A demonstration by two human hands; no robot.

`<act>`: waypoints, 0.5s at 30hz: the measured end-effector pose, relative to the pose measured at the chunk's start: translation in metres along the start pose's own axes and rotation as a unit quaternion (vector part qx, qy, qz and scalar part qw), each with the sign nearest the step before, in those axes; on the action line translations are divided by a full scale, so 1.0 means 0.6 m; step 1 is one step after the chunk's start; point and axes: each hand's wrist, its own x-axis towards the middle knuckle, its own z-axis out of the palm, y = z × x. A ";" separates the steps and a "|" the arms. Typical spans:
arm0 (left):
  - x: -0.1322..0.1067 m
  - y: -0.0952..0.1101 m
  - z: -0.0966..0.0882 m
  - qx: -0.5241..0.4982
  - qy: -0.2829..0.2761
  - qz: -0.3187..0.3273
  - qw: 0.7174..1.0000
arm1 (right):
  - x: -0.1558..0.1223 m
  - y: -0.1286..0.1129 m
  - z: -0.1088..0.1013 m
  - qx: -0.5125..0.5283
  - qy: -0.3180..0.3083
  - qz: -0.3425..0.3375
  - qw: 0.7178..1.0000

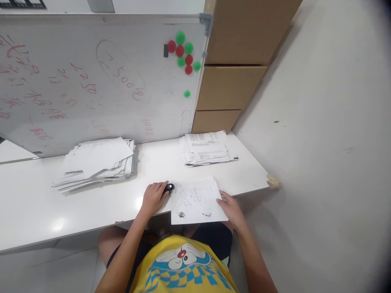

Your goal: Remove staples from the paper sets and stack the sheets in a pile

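My left hand rests on the white desk with its fingers closed round a small black stapler, mostly hidden by the hand. The stapler's rounded end meets the left edge of the papers, whose top sheet carries faint dark marks and drawings. At the right edge of these papers, my right hand grips them between thumb and fingers. The near part of the papers juts out past the desk's front edge. How many sheets there are, I cannot tell.
A thick paper pile lies on the desk at left; another paper stack lies at the back right. Behind stands a whiteboard with red writing and round magnets. Brown boxes and a wall bound the right side.
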 end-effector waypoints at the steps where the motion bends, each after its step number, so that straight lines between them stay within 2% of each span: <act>1: 0.000 0.000 0.000 0.000 0.000 0.000 1.000 | 0.001 -0.001 0.000 -0.005 0.003 0.000 1.000; 8: 0.001 0.001 -0.003 -0.003 0.009 0.009 1.000 | 0.009 0.007 -0.011 -0.096 0.022 -0.025 0.995; 15: -0.001 0.001 0.000 -0.002 0.012 0.010 1.000 | 0.011 0.010 -0.015 -0.087 -0.001 -0.018 0.996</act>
